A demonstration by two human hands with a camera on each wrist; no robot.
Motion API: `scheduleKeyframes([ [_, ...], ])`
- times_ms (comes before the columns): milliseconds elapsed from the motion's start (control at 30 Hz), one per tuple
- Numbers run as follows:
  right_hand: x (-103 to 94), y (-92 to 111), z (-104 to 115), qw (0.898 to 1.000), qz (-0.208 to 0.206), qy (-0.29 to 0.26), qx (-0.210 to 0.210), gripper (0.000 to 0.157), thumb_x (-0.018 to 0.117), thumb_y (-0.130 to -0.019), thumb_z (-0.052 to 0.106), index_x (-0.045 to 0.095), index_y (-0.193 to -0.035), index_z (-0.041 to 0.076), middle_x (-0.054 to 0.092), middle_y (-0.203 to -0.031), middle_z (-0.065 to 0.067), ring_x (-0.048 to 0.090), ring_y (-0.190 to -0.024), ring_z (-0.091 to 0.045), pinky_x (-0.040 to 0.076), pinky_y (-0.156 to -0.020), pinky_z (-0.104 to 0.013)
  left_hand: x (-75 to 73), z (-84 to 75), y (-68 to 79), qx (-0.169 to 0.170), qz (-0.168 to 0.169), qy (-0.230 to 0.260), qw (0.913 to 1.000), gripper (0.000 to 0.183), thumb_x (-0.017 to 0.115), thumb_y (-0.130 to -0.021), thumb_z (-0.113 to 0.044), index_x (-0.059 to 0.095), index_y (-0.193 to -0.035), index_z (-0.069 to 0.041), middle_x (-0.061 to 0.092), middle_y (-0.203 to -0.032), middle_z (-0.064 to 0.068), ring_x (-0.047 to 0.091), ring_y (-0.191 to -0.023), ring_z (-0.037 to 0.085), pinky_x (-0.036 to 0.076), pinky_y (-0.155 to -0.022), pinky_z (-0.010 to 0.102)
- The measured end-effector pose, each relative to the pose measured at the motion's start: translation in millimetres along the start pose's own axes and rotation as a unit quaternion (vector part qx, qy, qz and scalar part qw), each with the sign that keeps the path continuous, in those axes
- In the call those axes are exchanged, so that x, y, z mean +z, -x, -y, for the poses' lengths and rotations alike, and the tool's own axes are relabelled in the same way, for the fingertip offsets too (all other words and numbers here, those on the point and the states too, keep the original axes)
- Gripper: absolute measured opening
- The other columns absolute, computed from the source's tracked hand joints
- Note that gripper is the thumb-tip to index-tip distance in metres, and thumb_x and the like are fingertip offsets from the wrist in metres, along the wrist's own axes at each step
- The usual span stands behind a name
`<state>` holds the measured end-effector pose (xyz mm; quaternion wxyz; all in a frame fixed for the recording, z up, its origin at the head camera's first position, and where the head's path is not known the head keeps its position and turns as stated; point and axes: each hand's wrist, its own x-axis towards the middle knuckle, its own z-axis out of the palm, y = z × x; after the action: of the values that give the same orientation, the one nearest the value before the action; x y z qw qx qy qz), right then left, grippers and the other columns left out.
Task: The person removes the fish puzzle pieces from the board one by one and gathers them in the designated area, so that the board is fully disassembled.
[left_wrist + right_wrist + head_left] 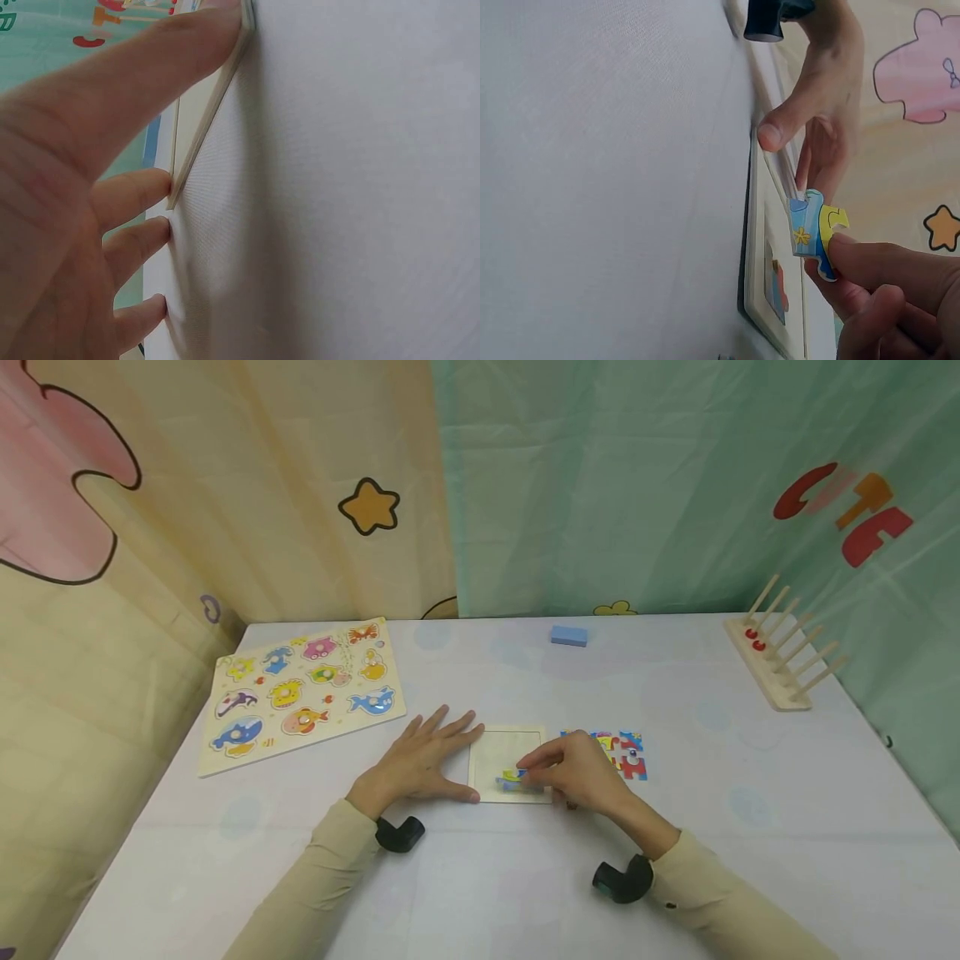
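Note:
A small square wooden puzzle tray lies in front of me. My left hand is spread at its left side, thumb on the near corner and index finger at the far one. Over the tray my right hand pinches a blue and yellow jigsaw piece between thumb and fingers. In the right wrist view the piece shows a small yellow flower, and another coloured piece lies inside the tray. Several blue, red and yellow jigsaw pieces lie right of the tray, partly hidden by my right hand.
A wooden animal puzzle board lies at the back left. A blue block sits near the table's back edge. At the far right stands a wooden peg rack with red pieces on it. Curtains hang behind the table.

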<state>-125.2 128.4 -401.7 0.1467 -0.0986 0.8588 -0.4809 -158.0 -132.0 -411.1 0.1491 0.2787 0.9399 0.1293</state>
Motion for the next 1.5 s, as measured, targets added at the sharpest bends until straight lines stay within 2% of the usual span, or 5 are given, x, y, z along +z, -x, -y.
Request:
scheduleKeyframes([
  [167, -14.3, 6, -8, 1.000, -0.001, -0.009, 0.029, 0.011, 0.081, -0.080, 0.016, 0.081, -0.091, 0.016, 0.074, -0.091, 0.002, 0.054, -0.061, -0.015, 0.043, -0.052, -0.024, 0.2, 0.0, 0.4, 0.004, -0.004, 0.000, 1.0000, 0.099, 0.071, -0.075, -0.068, 0.033, -0.155, -0.024, 0.016, -0.163, -0.005, 0.003, -0.151, 0.031, 0.004, -0.118, 0.057],
  [500, -46.4, 27, -28, 0.997, -0.021, 0.013, 0.080, 0.022, 0.082, -0.079, 0.025, 0.080, -0.098, 0.014, 0.072, -0.098, -0.001, 0.053, -0.073, -0.017, 0.044, -0.053, -0.023, 0.9, 1.1, 1.0, 0.009, -0.007, 0.009, 0.9999, 0.098, 0.071, -0.076, -0.067, 0.033, -0.155, -0.024, 0.017, -0.163, -0.004, 0.003, -0.151, 0.031, 0.004, -0.118, 0.058],
  [733, -58.7, 39, -40, 0.993, -0.035, 0.022, 0.111, 0.024, 0.082, -0.079, 0.026, 0.080, -0.099, 0.013, 0.070, -0.090, -0.001, 0.050, -0.068, -0.016, 0.040, -0.052, -0.022, 0.4, 1.7, 1.3, 0.008, -0.006, 0.006, 0.9999, 0.099, 0.071, -0.076, -0.067, 0.032, -0.155, -0.024, 0.016, -0.163, -0.005, 0.003, -0.151, 0.031, 0.004, -0.118, 0.057],
  [1033, -67.2, 50, -51, 0.992, -0.040, 0.037, 0.112, 0.024, 0.081, -0.080, 0.029, 0.080, -0.099, 0.013, 0.070, -0.104, -0.005, 0.051, -0.090, -0.020, 0.044, -0.063, -0.023, 0.8, 1.9, 1.0, 0.010, -0.005, 0.006, 0.9999, 0.098, 0.071, -0.076, -0.067, 0.032, -0.155, -0.024, 0.016, -0.163, -0.005, 0.003, -0.151, 0.030, 0.004, -0.118, 0.057],
  [1500, -69.6, 58, -56, 0.991, -0.042, 0.070, 0.109, 0.020, 0.081, -0.080, 0.026, 0.080, -0.097, 0.014, 0.072, -0.103, -0.004, 0.055, -0.091, -0.019, 0.045, -0.067, -0.025, 0.6, 1.7, 1.5, 0.010, -0.006, 0.002, 0.9999, 0.098, 0.071, -0.076, -0.067, 0.031, -0.155, -0.024, 0.016, -0.163, -0.004, 0.003, -0.151, 0.031, 0.005, -0.118, 0.057],
])
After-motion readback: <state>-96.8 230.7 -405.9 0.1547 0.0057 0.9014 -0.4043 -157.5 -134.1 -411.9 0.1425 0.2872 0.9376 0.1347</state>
